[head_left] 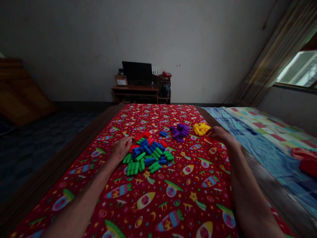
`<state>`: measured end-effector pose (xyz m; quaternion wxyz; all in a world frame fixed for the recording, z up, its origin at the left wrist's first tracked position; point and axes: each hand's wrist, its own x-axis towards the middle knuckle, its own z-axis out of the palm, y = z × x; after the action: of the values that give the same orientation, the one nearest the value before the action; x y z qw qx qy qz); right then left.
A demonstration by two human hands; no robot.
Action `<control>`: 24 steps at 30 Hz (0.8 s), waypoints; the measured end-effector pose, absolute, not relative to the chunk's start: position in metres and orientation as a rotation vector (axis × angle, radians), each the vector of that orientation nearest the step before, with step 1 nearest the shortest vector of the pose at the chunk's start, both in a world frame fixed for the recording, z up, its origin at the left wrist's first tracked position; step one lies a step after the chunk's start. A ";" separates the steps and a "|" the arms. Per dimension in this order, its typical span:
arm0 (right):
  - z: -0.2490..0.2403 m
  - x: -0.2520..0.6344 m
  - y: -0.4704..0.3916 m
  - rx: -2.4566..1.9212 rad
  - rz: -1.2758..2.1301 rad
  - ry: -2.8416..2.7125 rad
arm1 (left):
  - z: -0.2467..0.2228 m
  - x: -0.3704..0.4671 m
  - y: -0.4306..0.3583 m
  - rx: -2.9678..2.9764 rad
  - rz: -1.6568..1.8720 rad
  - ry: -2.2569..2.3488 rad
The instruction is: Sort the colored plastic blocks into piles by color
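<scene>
My left hand (122, 148) rests palm down at the left edge of a mixed heap of small plastic tubes, its fingers slightly bent and touching the heap. In that heap are red tubes (145, 134), blue tubes (146, 149) and green tubes (133, 168). Over on the right, my right hand (218, 134) reaches to the edge of a pile of yellow tubes (200, 129), with fingers stretched and apart. Between the two lies a pile of purple tubes (182, 131). One or two blue tubes (163, 134) lie apart, left of the purple pile.
A red patterned cloth (168, 208) covers the long table. Beyond its far end stands a desk (135, 88) with a black monitor (137, 72). To the right is a bed with a blue and checked cover (262, 148). A wooden cabinet (24, 96) stands far left.
</scene>
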<state>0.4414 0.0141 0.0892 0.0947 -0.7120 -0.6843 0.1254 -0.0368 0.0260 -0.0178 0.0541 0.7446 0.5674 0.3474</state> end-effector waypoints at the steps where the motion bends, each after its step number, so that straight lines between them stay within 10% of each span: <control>1: 0.086 0.448 0.014 -2.169 0.384 -2.027 | -0.018 -0.037 0.026 2.269 1.055 1.724; 13: 0.090 0.391 0.004 -2.029 -0.124 -2.032 | -0.022 -0.041 0.030 2.309 1.060 1.728; 24: 0.017 0.249 0.002 -0.902 0.466 -2.421 | -0.018 -0.037 0.024 2.272 1.039 1.731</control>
<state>0.2486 0.0025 0.0166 0.2555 -0.3324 -0.8915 0.1715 -0.0368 0.0243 -0.0184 0.0511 0.7465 0.5689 0.3413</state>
